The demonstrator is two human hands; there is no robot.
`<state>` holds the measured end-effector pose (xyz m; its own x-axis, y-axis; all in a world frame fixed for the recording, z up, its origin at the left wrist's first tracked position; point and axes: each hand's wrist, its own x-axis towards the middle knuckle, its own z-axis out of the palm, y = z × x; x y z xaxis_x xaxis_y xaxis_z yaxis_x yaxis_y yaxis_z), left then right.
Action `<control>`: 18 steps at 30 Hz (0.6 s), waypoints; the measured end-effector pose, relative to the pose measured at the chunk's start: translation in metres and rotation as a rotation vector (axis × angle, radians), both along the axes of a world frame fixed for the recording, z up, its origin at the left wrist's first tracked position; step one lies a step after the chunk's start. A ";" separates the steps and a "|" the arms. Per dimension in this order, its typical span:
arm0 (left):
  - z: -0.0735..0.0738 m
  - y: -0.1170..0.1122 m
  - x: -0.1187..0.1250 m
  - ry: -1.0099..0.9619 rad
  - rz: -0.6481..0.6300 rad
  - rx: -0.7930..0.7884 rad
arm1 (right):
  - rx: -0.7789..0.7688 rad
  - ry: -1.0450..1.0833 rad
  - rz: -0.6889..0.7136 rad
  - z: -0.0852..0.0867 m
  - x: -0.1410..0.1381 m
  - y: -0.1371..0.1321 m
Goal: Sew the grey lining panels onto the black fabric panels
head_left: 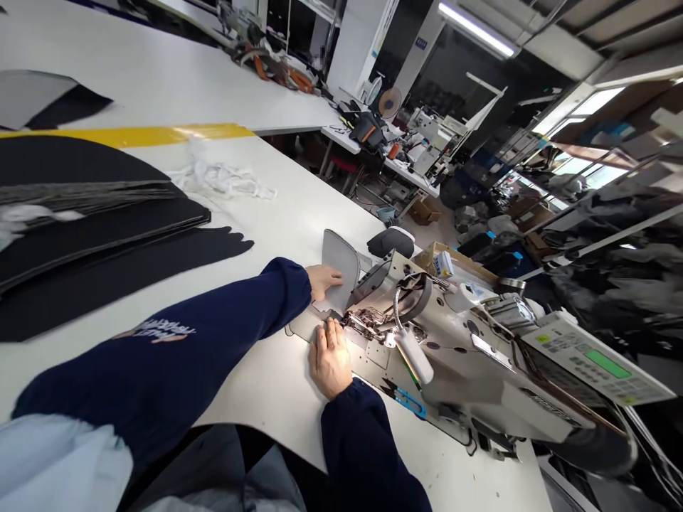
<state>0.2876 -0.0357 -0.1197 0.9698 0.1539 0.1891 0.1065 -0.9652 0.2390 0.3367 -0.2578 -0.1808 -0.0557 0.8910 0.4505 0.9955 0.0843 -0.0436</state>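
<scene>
Centre frame, the left hand (323,281) reaches over the grey panel (342,257) at the sewing machine (469,355); fingers lie extended on it, and whether the thumb pinches, one can't tell. Just below, the right hand (331,359) rests palm down, fingers straight and close together, tips beside the metal mechanism (373,320). Good work here calls for light, even pressure, the panel kept flat and fingertips clear of those parts! Blue snips (410,402) lie to the lower right. Across the white table (277,398), dark panels (96,235) and a white tangle (229,178) fill the left, below yellow tape (171,135). Upper right, a ceiling tube (477,30) glows above a crowded workroom.
</scene>
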 end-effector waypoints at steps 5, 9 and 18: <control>0.003 -0.003 -0.015 0.053 0.076 0.056 | 0.040 0.065 -0.032 0.001 0.001 0.003; 0.008 -0.037 -0.033 0.136 0.176 0.007 | 0.057 0.072 0.001 0.006 0.005 0.004; 0.037 -0.097 -0.087 0.309 0.302 -0.478 | 0.121 -0.026 0.218 0.014 -0.024 -0.014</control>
<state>0.2009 -0.1328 -0.0826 0.8696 0.4265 -0.2489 0.4893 -0.6765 0.5503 0.3131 -0.2718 -0.1667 -0.2542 0.7964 0.5488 0.9538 0.3005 0.0056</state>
